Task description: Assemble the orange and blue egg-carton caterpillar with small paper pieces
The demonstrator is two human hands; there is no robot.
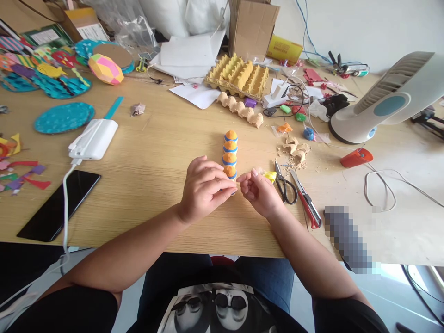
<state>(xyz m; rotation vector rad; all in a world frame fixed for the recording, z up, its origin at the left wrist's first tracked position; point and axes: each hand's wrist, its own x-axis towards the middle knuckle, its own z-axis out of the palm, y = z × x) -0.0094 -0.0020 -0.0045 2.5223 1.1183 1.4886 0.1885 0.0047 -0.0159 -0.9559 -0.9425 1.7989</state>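
A strip of egg-carton bumps (230, 147), coloured orange with blue bands, stands lengthwise on the table before me. Its near end is partly hidden behind my hands. My left hand (207, 187) is at its left, thumb and fingertips brought together in a pinch over the near end. From the right, my right hand (259, 192) meets it with curled fingers and a pinched thumb and forefinger. Whatever is between the fingertips is too small to make out. A bit of yellow clay-like material (270, 176) is just beyond my right hand, beside black-handled scissors (286, 187).
A red utility knife (310, 206) lies right of the scissors. Farther back are a yellow egg tray (239, 76), a bare carton strip (241, 110) and a white fan (385, 99). At left are a white power bank (99, 138) with its cable and a black phone (58, 206).
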